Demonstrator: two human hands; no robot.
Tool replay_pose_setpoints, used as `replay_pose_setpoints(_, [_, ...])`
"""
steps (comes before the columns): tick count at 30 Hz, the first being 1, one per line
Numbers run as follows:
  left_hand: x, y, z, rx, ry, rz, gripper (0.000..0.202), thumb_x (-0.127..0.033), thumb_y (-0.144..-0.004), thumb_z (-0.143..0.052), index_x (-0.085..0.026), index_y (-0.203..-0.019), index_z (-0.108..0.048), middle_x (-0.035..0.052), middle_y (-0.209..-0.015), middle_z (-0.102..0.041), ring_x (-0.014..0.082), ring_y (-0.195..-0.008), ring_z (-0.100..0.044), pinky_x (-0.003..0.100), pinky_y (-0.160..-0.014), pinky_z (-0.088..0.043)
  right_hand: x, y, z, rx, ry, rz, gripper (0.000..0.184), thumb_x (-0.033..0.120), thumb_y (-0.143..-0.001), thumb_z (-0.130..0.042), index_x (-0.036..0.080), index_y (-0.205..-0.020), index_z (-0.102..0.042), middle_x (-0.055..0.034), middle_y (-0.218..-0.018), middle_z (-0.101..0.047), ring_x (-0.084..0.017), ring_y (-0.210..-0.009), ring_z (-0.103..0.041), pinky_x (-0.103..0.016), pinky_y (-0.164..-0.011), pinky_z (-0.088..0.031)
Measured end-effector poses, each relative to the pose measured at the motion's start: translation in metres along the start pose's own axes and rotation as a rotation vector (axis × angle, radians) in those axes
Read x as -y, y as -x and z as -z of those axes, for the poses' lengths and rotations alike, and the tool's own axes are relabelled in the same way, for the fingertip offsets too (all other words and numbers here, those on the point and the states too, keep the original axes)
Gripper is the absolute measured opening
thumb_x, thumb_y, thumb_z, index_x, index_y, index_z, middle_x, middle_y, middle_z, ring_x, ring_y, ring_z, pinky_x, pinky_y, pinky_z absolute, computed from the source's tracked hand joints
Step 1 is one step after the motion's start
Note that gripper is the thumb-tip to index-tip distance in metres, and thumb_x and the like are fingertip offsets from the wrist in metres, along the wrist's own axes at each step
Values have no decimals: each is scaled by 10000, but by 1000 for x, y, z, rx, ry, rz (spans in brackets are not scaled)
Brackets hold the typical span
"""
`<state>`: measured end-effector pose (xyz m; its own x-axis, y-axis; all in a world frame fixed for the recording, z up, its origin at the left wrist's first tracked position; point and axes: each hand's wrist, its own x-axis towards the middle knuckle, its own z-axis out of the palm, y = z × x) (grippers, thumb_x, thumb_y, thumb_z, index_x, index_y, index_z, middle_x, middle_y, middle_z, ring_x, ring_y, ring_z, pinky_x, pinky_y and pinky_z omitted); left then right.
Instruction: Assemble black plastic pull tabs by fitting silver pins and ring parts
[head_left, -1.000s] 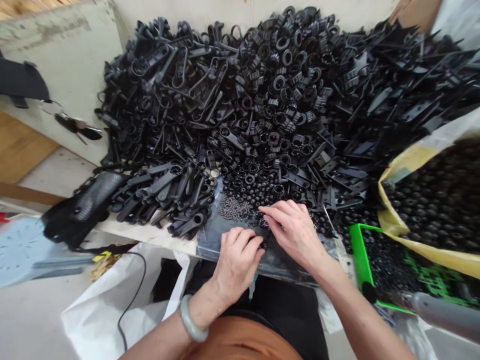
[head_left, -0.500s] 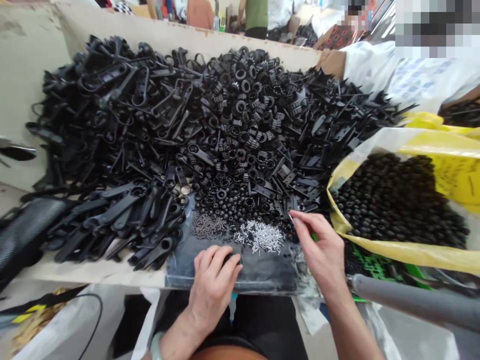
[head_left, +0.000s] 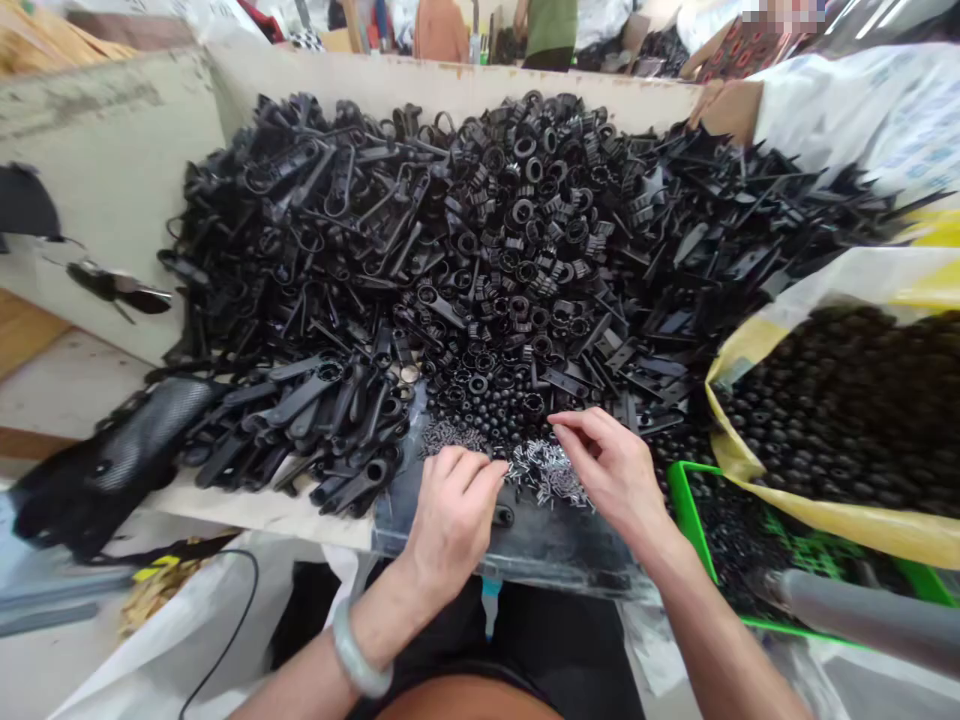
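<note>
My left hand (head_left: 459,508) hovers above the dark work mat (head_left: 457,548), fingers bent and pressed together at the edge of a heap of small silver pins (head_left: 556,476). What its fingertips hold, if anything, is too small to make out. Beside that hand a small black plastic part (head_left: 503,515) with a round end lies on the mat. My right hand (head_left: 613,470) reaches over the pins, thumb and forefinger pinched close to some round black beads (head_left: 501,405). Whatever is in this pinch does not show clearly. Left of the pins sits a pile of tiny dark grey pieces (head_left: 452,437).
Black plastic rings (head_left: 525,212) and handle-like parts (head_left: 300,180) form a high heap behind. More long black pieces (head_left: 300,420) lie at left. At right are a yellow-edged bag of beads (head_left: 847,400), a green crate (head_left: 686,500) and a grey tube (head_left: 862,615).
The view has turned left. My left hand has come off the black part and moved toward the pins. My right hand, which pinched a thin shiny pin, has moved inward toward the beads.
</note>
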<state>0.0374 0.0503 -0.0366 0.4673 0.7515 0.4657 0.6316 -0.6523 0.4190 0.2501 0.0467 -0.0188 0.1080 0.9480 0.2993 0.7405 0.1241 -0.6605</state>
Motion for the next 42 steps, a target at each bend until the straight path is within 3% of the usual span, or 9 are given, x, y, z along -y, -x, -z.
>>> replay_pose_setpoints(4, [5,-28,-8,141,-122,14,95,-227,-984,-622,-178,-976,-703,57,-902,-676,261,-916,-550,414,-769,-376,-1,-1,4,57,-33,-3,206,316,-1017,-563,218,-1032,-744,-37,-918,-736,-175,-725,-656,-295,-703,-512])
replay_pose_setpoints(7, [-6,-31,-1,123,-96,49,99,-218,-986,-607,-176,-938,-682,58,-902,-671,253,-913,-552,416,-786,-369,2,0,-1,66,-39,42,209,317,-1027,-553,215,-1054,-733,-44,-935,-741,-181,-759,-680,-295,-728,-532])
replay_pose_setpoints(12, [-17,5,46,-79,3,15,77,-166,-990,-594,-197,-989,-665,15,-901,-711,197,-927,-583,399,-876,-358,16,14,-10,165,-29,256,217,302,-1052,-523,232,-1145,-706,-49,-1002,-722,-180,-840,-714,-289,-773,-549])
replay_pose_setpoints(16, [10,48,83,-203,-294,190,51,-194,-963,-671,-229,-994,-691,15,-911,-738,216,-935,-587,420,-906,-327,33,41,-17,213,-124,387,198,248,-1055,-521,239,-1153,-693,-44,-1019,-725,-167,-879,-721,-266,-784,-555])
replay_pose_setpoints(19, [37,69,95,-152,-512,306,107,-266,-947,-703,-231,-1048,-712,61,-997,-736,269,-992,-583,444,-903,-327,44,56,-21,197,-167,405,185,231,-1050,-529,237,-1136,-692,-40,-989,-726,-159,-848,-718,-256,-765,-555])
replay_pose_setpoints(22, [49,79,95,-104,-544,339,108,-246,-961,-666,-237,-1059,-711,71,-1032,-726,284,-1014,-580,449,-898,-332,57,53,-30,212,-215,363,186,236,-1050,-523,238,-1139,-686,-44,-1000,-721,-162,-865,-713,-258,-767,-549])
replay_pose_setpoints(26, [51,89,92,-183,-448,415,147,-145,-977,-582,-232,-1036,-684,58,-1030,-723,261,-1006,-583,420,-901,-351,85,25,-60,251,-234,233,157,309,-1034,-549,239,-1060,-687,-21,-883,-708,-169,-730,-671,-287,-681,-516])
replay_pose_setpoints(32, [58,109,87,-255,-347,530,99,-192,-975,-601,-216,-1059,-648,57,-1041,-714,268,-1011,-583,405,-917,-378,112,-5,-108,304,-238,93,109,327,-919,-662,220,-928,-641,-7,-840,-700,-171,-651,-625,-316,-675,-504])
replay_pose_setpoints(42, [63,118,75,-218,-270,621,126,-272,-984,-622,-245,-1070,-710,48,-1031,-719,267,-1034,-588,422,-934,-360,109,10,-116,301,-331,78,132,250,-933,-571,200,-988,-682,-39,-918,-683,-165,-714,-669,-318,-721,-561])
